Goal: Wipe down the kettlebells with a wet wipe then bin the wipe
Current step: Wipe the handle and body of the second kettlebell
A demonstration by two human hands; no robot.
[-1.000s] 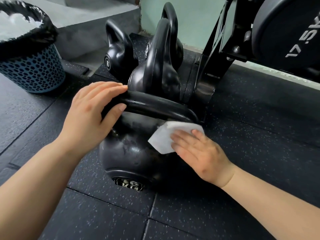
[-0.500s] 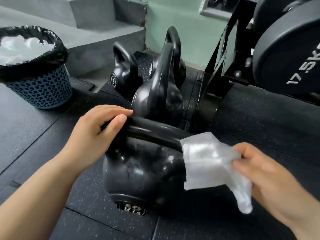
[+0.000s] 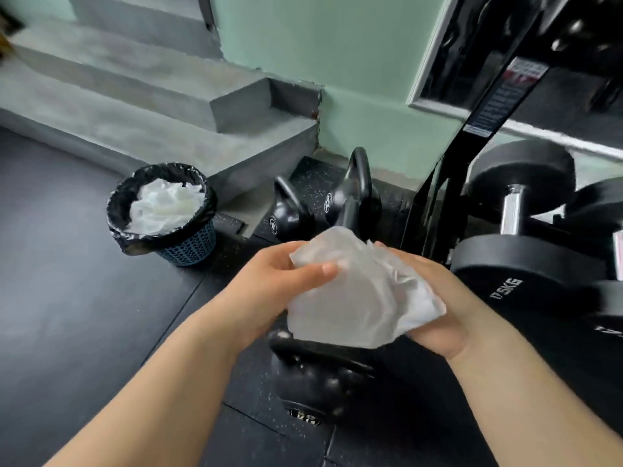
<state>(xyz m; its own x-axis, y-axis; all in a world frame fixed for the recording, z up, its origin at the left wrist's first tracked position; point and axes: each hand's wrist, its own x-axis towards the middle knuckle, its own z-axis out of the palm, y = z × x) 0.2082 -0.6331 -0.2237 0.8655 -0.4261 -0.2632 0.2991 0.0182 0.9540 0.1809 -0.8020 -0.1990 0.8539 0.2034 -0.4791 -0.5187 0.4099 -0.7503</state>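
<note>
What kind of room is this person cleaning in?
Most likely a gym or home workout room: black kettlebells stand on speckled rubber floor mats, and heavy dumbbells sit on a rack at right.

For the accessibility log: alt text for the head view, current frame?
Both hands, left hand and right hand, hold a crumpled white wet wipe above a black kettlebell on dark gym flooring. A lined blue bin full of white wipes stands to the left; dumbbells sit right.
</note>
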